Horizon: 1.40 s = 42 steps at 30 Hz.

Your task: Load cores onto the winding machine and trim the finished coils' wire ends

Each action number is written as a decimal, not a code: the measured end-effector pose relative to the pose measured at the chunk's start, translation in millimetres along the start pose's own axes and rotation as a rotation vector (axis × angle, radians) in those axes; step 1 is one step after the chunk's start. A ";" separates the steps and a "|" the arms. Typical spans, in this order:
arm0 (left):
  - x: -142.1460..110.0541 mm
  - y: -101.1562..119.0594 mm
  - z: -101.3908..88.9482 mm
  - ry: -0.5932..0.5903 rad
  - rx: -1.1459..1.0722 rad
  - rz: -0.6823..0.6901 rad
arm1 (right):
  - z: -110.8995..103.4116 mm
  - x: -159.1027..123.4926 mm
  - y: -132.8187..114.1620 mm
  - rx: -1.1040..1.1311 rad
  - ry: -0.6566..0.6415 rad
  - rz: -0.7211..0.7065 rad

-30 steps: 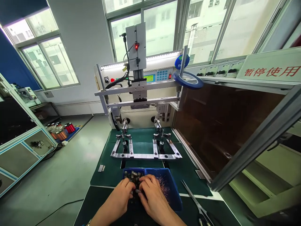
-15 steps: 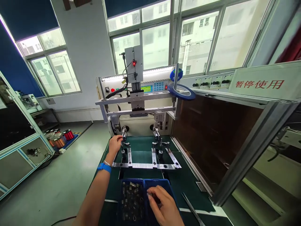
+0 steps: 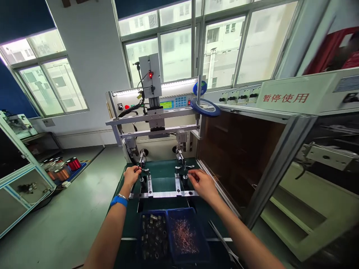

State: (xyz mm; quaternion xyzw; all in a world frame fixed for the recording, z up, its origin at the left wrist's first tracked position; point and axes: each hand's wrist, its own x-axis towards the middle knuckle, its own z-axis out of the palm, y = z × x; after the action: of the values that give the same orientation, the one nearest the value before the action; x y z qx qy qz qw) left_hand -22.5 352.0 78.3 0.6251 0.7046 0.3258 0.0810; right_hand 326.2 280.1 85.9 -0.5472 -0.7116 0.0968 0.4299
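My left hand point(image 3: 131, 175), with a blue band on its wrist, is pinched at the left spindle fixture point(image 3: 142, 161) of the winding machine. What its fingers hold is too small to name. My right hand point(image 3: 201, 182) reaches toward the right spindle fixture point(image 3: 181, 164), fingers curled in a pinch on something small that I cannot make out. Below both hands a blue two-part bin point(image 3: 209, 251) holds small dark metal parts point(image 3: 151, 236) on the left side and copper wire scraps point(image 3: 184, 236) on the right.
The machine stands on a green mat point(image 3: 162, 184) with a metal bracket frame point(image 3: 164, 194). Its control panel point(image 3: 175, 102) and a blue tape reel point(image 3: 205, 107) sit behind. Scissors point(image 3: 221, 238) lie right of the bin. A brown panel point(image 3: 238, 149) walls the right side. Copper wire spools point(image 3: 64, 166) sit on the floor at left.
My right hand has left the bin and reached up to the right spindle. My left hand stays at the left spindle. The view has shifted slightly left.
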 end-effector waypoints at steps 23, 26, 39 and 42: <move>4.3 -8.4 8.4 0.039 -0.003 0.021 | 37.9 95.0 46.0 -0.238 -0.262 0.179; 5.0 -11.9 9.8 0.056 0.000 0.046 | 42.1 89.5 50.1 -0.214 -0.228 0.214; -16.5 -27.1 30.1 0.181 0.141 0.033 | 62.3 47.2 68.2 -0.011 -0.163 0.250; -15.0 -30.1 34.1 0.193 0.176 0.023 | 62.8 52.1 70.1 -0.051 -0.136 0.247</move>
State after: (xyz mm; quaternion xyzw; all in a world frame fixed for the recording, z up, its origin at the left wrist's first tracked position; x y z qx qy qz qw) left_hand -26.6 350.0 30.6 0.6036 0.7278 0.3222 -0.0462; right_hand 328.2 372.7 31.1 -0.6333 -0.6687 0.1679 0.3515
